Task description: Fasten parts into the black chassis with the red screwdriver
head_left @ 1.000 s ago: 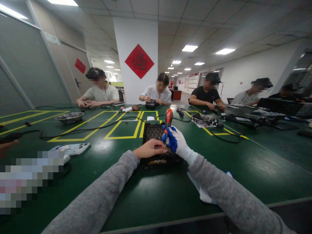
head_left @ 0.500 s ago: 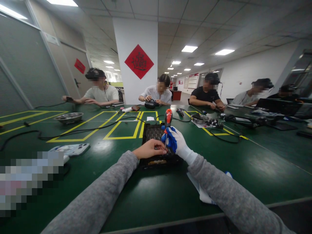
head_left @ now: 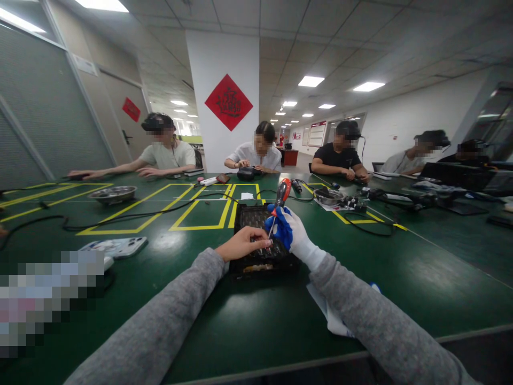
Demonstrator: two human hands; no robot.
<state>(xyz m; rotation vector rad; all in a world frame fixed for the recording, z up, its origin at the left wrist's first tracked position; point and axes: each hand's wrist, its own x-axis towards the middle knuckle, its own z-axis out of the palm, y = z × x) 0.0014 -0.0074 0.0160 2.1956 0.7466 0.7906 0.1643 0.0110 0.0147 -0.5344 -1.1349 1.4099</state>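
Observation:
My right hand [head_left: 290, 232], in a white and blue glove, grips a screwdriver [head_left: 282, 193] with a red and black handle. The tool leans, handle up and to the right, its shaft slanting down toward my left fingertips. Bare and closed, my left hand [head_left: 246, 244] has thumb and forefinger together at the lower end of the shaft; whether they pinch the tip or some small part is too small to tell. Beneath both hands lies a black, open plastic housing [head_left: 256, 218] with a ribbed inside. My hands cover part of it.
On the left lie a phone [head_left: 116, 247] and a steel bowl [head_left: 113, 194]; a black cable [head_left: 132, 214] crosses the table. Another steel bowl [head_left: 329, 195] stands at the right. A white glove [head_left: 331, 315] lies under my right forearm. Several people sit across the table.
The screwdriver has gone from nearly upright to leaning right, its tip shifting slightly up and left. My left fingers have moved a little left with it. A co-worker at far left has stretched an arm outward.

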